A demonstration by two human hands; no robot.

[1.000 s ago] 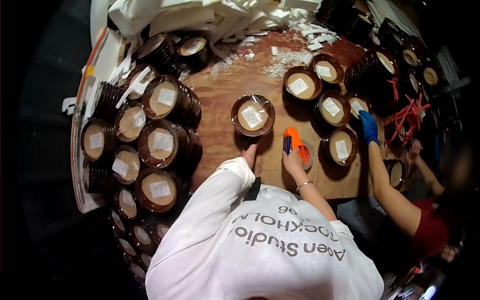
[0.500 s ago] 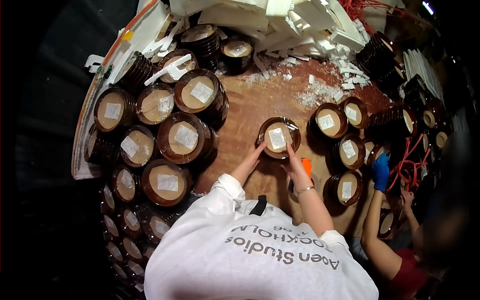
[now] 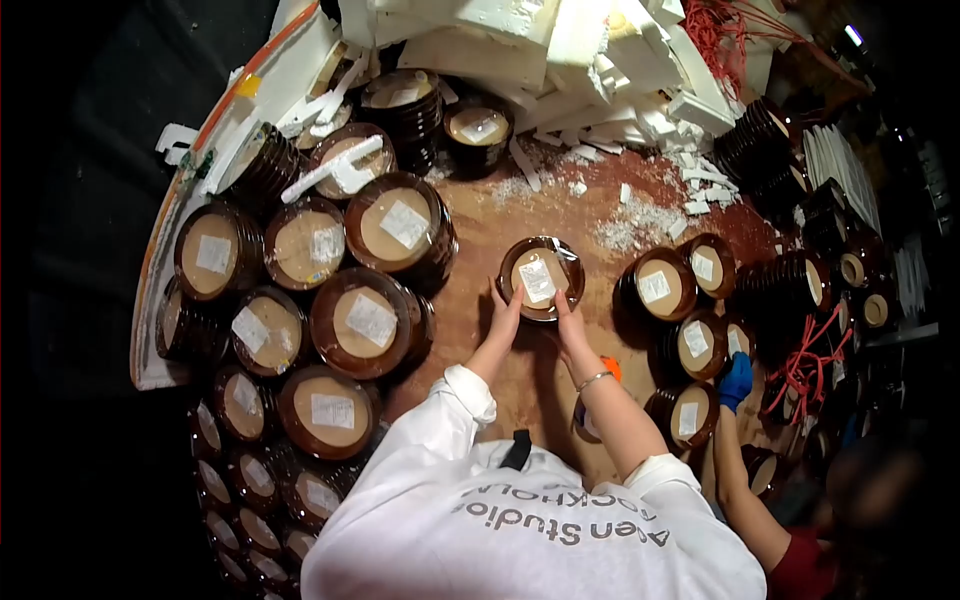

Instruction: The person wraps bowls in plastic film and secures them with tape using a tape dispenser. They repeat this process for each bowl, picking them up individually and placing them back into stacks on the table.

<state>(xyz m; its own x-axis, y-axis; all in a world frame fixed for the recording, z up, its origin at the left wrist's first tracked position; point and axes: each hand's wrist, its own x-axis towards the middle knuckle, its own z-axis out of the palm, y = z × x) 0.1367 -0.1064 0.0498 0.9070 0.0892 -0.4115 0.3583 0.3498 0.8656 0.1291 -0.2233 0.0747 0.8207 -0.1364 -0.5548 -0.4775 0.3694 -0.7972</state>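
Between my two hands is a round brown glazed dish (image 3: 566, 262) with a beige centre and a white label. My left hand (image 3: 506, 312) grips its near left side, thumb over the top and fingers down along the rim. On the near right side my right hand (image 3: 570, 325), with a bracelet at the wrist, has its thumb on the top near the label. The undersides of both hands are hidden. An orange-handled tool (image 3: 611, 370) lies partly covered by my right forearm.
Stacks of similar brown dishes (image 3: 368, 322) crowd the left, and more stacks (image 3: 655, 287) stand at right. White foam pieces (image 3: 480, 55) heap at the back of the wooden table (image 3: 480, 225). Right of me, a co-worker's blue-gloved hand (image 3: 736, 382) touches a stack near red straps (image 3: 805, 372).
My hands have closed further around the dish, which has shifted left and away from me relative to the table. The co-worker's gloved hand has moved left. The camera view has tilted slightly.
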